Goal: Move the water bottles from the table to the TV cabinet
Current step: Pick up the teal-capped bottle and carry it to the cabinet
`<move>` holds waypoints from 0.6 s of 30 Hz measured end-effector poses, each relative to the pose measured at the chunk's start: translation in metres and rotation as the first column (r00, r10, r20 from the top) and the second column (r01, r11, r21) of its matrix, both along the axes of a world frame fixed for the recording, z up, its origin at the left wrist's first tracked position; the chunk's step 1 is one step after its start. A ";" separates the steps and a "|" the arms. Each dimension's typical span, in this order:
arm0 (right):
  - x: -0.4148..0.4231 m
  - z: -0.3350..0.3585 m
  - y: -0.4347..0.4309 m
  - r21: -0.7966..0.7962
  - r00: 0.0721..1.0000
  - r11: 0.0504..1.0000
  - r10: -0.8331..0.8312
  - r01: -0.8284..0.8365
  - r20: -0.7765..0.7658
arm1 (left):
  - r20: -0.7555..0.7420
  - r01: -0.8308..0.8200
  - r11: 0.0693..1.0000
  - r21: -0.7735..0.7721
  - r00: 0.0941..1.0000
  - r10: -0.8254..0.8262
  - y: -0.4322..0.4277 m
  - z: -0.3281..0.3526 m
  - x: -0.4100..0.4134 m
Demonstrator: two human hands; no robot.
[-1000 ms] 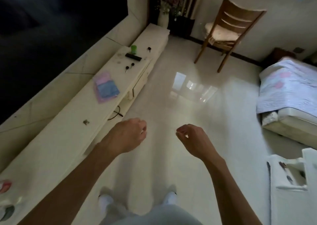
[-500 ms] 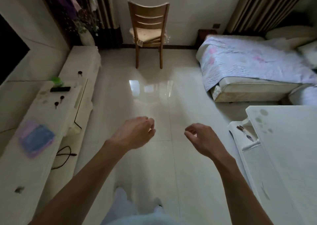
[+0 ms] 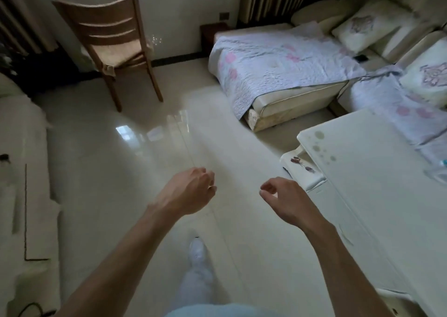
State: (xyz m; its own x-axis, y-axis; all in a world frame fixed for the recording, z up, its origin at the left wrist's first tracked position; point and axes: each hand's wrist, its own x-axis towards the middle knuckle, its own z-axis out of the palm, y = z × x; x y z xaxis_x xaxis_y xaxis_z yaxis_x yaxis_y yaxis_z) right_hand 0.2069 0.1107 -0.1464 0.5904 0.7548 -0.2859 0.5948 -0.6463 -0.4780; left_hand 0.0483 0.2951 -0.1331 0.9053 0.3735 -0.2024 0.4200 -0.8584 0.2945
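Note:
My left hand (image 3: 188, 191) and my right hand (image 3: 287, 200) hang over the glossy floor with fingers loosely curled, holding nothing. The white table (image 3: 367, 171) stands to the right of my right hand. At its far right edge a clear water bottle (image 3: 439, 170) with a blue band lies partly cut off by the frame. The cream TV cabinet (image 3: 26, 162) runs along the left edge, well away from both hands.
A wooden chair (image 3: 113, 41) stands at the back left. A sofa bed with a floral quilt (image 3: 278, 67) and cushions fills the back right. A lower shelf (image 3: 302, 169) juts from the table's near corner. My foot (image 3: 197, 251) is on the tiled floor.
The view has swung right: the TV cabinet slid to the left edge and the table and sofa came into view. Both hands stayed raised and loosely curled.

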 end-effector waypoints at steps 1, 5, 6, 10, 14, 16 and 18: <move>0.009 0.004 0.009 -0.006 1.000 1.000 -0.023 0.023 0.001 | 0.025 0.027 1.000 0.004 0.999 -0.027 0.013 0.000 0.016; 0.043 0.016 0.044 -0.026 0.994 0.994 -0.103 0.104 0.028 | 0.099 0.120 0.992 0.048 0.987 -0.125 0.063 0.005 0.075; 0.050 0.017 0.051 -0.025 0.992 0.993 -0.118 0.119 0.035 | 0.099 0.140 0.988 0.063 0.984 -0.146 0.075 0.007 0.086; 0.073 0.014 0.075 -0.032 0.983 0.982 -0.184 0.185 0.024 | 0.070 0.229 0.972 0.049 0.970 -0.232 0.106 0.012 0.123; 0.102 0.009 0.093 -0.045 0.974 0.973 -0.224 0.225 0.026 | 0.003 0.280 0.959 0.039 0.960 -0.280 0.128 0.010 0.161; 0.124 0.006 0.101 -0.030 0.967 0.967 -0.254 0.254 0.027 | -0.041 0.308 0.951 0.039 0.951 -0.307 0.138 0.008 0.185; 0.149 0.004 0.111 -0.012 0.961 0.962 -0.274 0.274 0.031 | -0.060 0.321 0.946 0.037 0.946 -0.319 0.146 0.007 0.210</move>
